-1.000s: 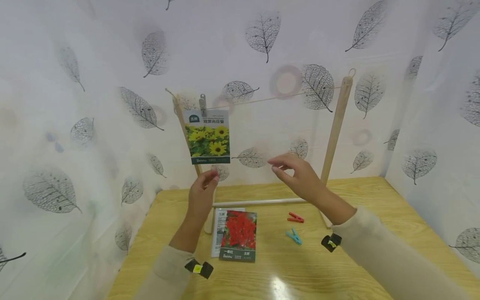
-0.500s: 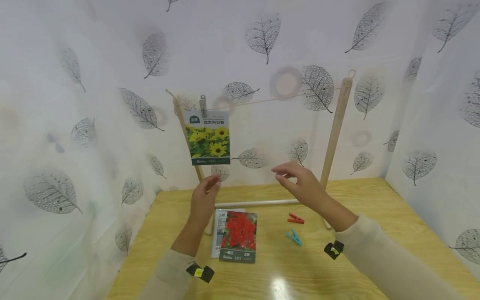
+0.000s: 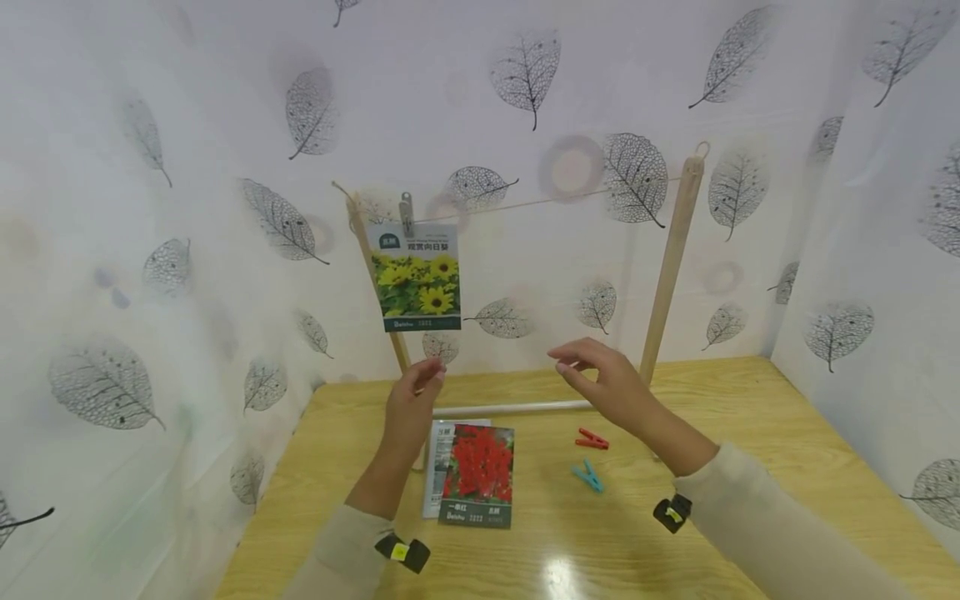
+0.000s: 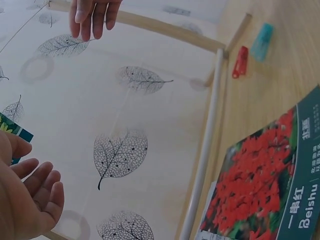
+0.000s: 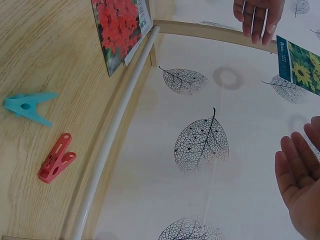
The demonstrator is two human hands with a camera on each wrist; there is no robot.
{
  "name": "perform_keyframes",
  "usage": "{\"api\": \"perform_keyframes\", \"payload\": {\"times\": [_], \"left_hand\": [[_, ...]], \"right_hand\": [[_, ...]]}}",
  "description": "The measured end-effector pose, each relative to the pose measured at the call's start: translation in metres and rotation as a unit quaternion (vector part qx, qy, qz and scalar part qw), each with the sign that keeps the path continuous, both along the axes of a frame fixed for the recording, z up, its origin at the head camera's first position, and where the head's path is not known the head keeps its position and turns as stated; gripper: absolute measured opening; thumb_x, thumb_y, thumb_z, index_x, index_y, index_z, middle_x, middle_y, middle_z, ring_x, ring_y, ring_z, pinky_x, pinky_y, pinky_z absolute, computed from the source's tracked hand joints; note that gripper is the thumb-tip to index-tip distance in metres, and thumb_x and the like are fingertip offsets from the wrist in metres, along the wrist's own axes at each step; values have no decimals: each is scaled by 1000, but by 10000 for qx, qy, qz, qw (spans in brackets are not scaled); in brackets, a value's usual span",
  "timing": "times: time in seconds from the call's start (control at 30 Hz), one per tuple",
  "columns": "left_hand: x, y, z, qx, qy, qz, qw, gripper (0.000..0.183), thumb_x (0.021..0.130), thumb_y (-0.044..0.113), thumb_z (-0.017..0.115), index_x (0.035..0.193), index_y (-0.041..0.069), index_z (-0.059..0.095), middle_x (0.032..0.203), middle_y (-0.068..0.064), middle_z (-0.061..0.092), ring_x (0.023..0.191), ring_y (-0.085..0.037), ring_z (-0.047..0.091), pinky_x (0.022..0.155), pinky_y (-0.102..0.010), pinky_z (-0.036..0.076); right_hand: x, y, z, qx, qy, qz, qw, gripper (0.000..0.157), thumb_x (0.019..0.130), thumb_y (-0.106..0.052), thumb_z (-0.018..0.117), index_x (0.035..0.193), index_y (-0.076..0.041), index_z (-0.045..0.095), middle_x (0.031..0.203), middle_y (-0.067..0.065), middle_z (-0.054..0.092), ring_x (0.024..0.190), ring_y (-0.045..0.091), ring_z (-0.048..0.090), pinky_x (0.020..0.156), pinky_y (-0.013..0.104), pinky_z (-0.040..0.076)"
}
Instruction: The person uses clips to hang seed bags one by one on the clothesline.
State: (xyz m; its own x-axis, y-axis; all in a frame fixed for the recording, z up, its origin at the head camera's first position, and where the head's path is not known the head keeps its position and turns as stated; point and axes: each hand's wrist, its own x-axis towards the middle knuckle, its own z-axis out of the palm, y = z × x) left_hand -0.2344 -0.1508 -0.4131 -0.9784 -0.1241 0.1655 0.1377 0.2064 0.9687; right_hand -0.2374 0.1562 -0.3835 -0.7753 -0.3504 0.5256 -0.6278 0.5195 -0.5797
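A seed packet with yellow flowers (image 3: 417, 283) hangs from a string (image 3: 525, 202), held by a grey clothespin (image 3: 407, 215) near the left post. Just below it my left hand (image 3: 408, 408) is raised, fingers loosely bent, holding nothing. My right hand (image 3: 607, 382) hovers in front of the right post, also holding nothing, its fingers relaxed. On the table lies a seed packet with red flowers (image 3: 480, 471), partly over another packet (image 3: 435, 483). To the right of these are a red clothespin (image 3: 592, 438) and a blue clothespin (image 3: 588, 476).
The wooden frame has a left post (image 3: 365, 250), a right post (image 3: 671, 267) and a white bar (image 3: 517, 407) low between them. It stands on a wood-grain table (image 3: 570, 533). Leaf-patterned cloth (image 3: 525, 50) surrounds the back and sides.
Both hands have lowered a little, the right one also shifting slightly right. The hanging packet, the packets on the table and the clothespins stay where they were.
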Motion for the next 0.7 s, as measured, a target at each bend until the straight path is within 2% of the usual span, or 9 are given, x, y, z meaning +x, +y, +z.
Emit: {"api": "perform_keyframes", "payload": {"times": [0.43, 0.7], "left_hand": [[0, 4, -15, -169, -84, 167, 9997, 30, 100, 17, 61, 130, 12, 65, 129, -9, 69, 121, -27, 63, 105, -45, 51], [1, 3, -25, -263, -50, 16, 9996, 33, 101, 20, 61, 133, 12, 62, 132, -10, 67, 122, -26, 62, 106, -47, 50]], "right_hand": [[4, 5, -19, 91, -186, -68, 9998, 24, 101, -18, 63, 123, -13, 70, 115, 2, 71, 96, 16, 69, 83, 33, 59], [6, 8, -31, 98, -258, 7, 9996, 23, 100, -16, 64, 122, -12, 70, 120, 7, 70, 98, 18, 68, 85, 33, 59]]}}
